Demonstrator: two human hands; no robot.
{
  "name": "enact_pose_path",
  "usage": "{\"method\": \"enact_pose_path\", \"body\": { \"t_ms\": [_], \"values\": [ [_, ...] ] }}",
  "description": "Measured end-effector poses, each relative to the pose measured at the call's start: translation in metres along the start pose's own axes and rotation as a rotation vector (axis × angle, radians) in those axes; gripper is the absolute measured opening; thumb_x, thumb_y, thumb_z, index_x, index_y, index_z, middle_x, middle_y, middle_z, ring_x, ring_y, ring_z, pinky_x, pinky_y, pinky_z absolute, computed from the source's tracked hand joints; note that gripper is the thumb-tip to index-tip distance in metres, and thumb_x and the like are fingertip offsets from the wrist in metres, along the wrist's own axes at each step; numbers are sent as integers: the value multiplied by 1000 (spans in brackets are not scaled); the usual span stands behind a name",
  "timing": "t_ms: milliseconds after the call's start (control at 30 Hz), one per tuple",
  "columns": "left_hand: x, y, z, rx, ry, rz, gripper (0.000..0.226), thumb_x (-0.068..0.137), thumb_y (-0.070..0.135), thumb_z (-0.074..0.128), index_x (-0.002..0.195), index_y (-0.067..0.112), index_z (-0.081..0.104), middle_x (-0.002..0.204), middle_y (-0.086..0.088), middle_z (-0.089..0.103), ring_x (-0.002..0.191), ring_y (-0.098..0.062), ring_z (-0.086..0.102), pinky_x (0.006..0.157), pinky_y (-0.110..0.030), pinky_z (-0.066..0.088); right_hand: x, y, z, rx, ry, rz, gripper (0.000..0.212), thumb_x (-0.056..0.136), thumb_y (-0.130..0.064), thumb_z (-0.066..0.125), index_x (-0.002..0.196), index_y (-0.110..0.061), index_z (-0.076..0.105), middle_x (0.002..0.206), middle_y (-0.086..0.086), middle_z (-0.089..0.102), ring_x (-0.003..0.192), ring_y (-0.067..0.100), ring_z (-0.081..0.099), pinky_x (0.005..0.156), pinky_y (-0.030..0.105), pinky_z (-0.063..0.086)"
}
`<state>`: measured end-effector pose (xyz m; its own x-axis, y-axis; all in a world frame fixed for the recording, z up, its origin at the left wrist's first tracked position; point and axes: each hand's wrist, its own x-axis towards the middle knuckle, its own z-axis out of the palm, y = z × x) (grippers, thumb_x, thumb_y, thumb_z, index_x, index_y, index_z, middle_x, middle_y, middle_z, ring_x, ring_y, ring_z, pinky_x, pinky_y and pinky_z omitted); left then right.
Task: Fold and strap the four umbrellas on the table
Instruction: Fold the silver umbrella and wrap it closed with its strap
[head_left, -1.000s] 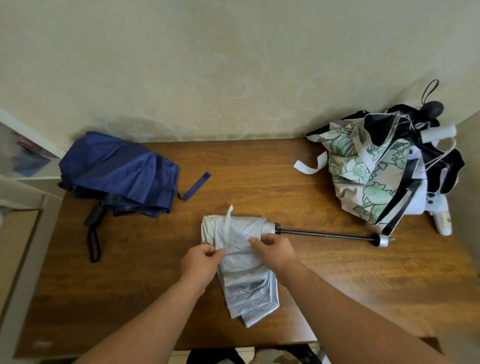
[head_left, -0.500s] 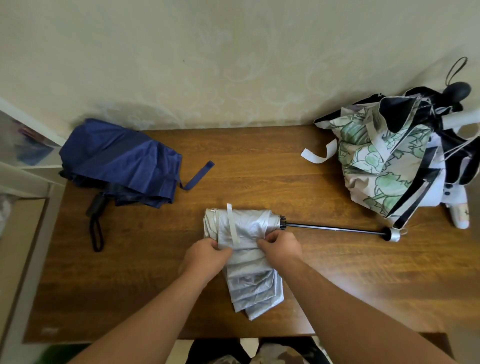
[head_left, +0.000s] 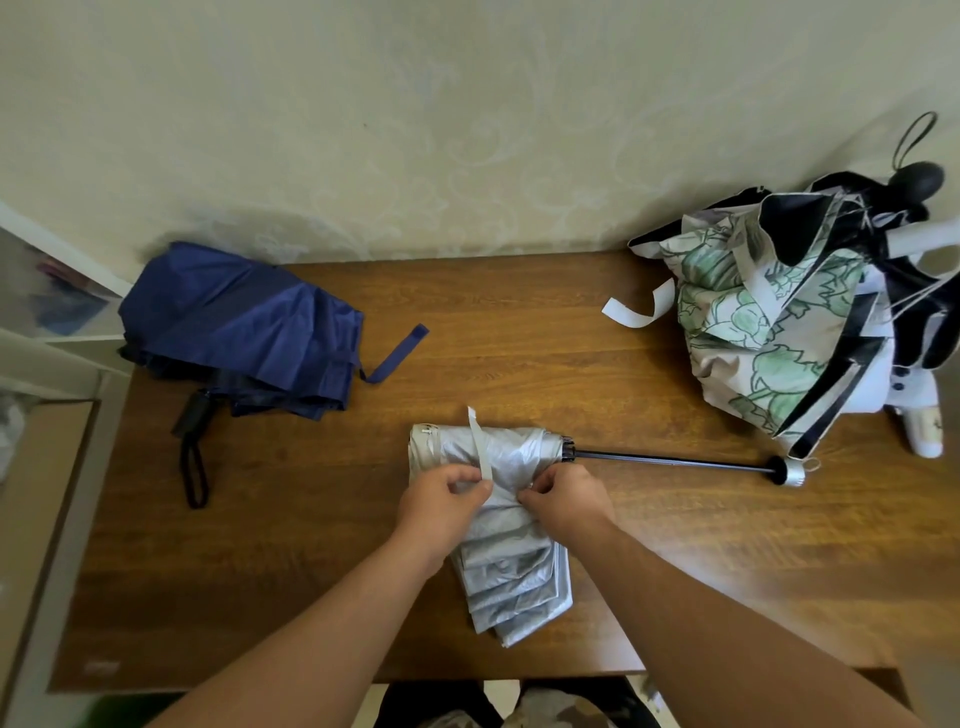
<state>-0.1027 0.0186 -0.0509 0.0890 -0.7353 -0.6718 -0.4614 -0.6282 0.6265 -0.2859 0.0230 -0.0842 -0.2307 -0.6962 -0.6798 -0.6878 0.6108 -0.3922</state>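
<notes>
A silver umbrella (head_left: 511, 566) lies at the middle front of the wooden table (head_left: 519, 332), canopy gathered, its black shaft (head_left: 670, 461) stretched out to the right. My left hand (head_left: 441, 496) pinches the canopy folds at the foot of the umbrella's pale strap (head_left: 480, 451). My right hand (head_left: 566, 491) pinches the fabric just right of it. A navy umbrella (head_left: 244, 332) lies loose at the back left with its strap undone. At the back right a green-flowered umbrella (head_left: 748, 332) rests against a black and white one (head_left: 904, 291).
A wall runs along the table's far edge. A pale shelf unit (head_left: 47, 364) stands off the table's left side. The navy umbrella's black handle and wrist loop (head_left: 195, 447) trail toward the front left.
Both hands have stayed on the silver canopy, gathering its folds closer together. The pale strap, standing up before, now lies across the canopy with its foot at my left fingers.
</notes>
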Motion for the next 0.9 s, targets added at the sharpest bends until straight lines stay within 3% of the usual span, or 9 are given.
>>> {"method": "enact_pose_path", "body": {
  "t_ms": [100,200,467,567,700,767,900],
  "values": [
    [-9,-10,-2,24,-67,48,6,94,34,77,92,40,74,100,4,67,93,-12,64,86,-33,57,-1,-2,0,-20,13,-5,18,84,-44,76,77,-30,68,81,-13,69,84,11,67,77,32,59],
    [-21,-26,-3,42,-203,81,18,97,22,70,88,37,75,94,-9,69,82,-14,60,76,-31,52,-2,-3,1,-34,24,-1,16,85,-43,76,78,-30,68,84,-14,69,86,11,67,77,30,57],
    [-61,-56,17,26,-330,9,13,97,33,73,86,29,79,67,18,69,63,1,59,68,-23,52,-3,-6,-1,-53,4,-1,20,85,-45,78,76,-30,68,88,-15,69,88,12,66,74,28,53],
    [-69,-57,18,47,-266,19,21,97,34,71,78,24,75,63,15,64,61,-1,55,64,-20,46,-3,-6,-1,-55,2,-3,20,85,-46,78,76,-30,68,87,-15,68,86,12,66,73,29,53],
    [-52,-34,-1,135,-13,201,18,102,36,63,86,32,69,75,11,66,66,-4,59,63,-28,51,-6,-7,-2,-52,5,-7,20,85,-45,78,77,-30,68,86,-15,68,85,11,65,70,28,50],
    [-39,-12,-9,276,74,332,10,104,36,59,101,37,68,93,16,64,82,-2,60,73,-27,56,-8,-8,-2,-55,3,-12,20,86,-44,77,76,-30,67,84,-14,68,84,11,65,70,27,50],
    [-4,15,-4,483,29,505,32,105,24,57,136,27,63,132,7,55,114,-11,55,97,-31,49,-10,-7,-3,-46,-22,-16,20,87,-38,77,74,-30,65,78,-11,67,79,11,65,67,28,50]
  ]
}}
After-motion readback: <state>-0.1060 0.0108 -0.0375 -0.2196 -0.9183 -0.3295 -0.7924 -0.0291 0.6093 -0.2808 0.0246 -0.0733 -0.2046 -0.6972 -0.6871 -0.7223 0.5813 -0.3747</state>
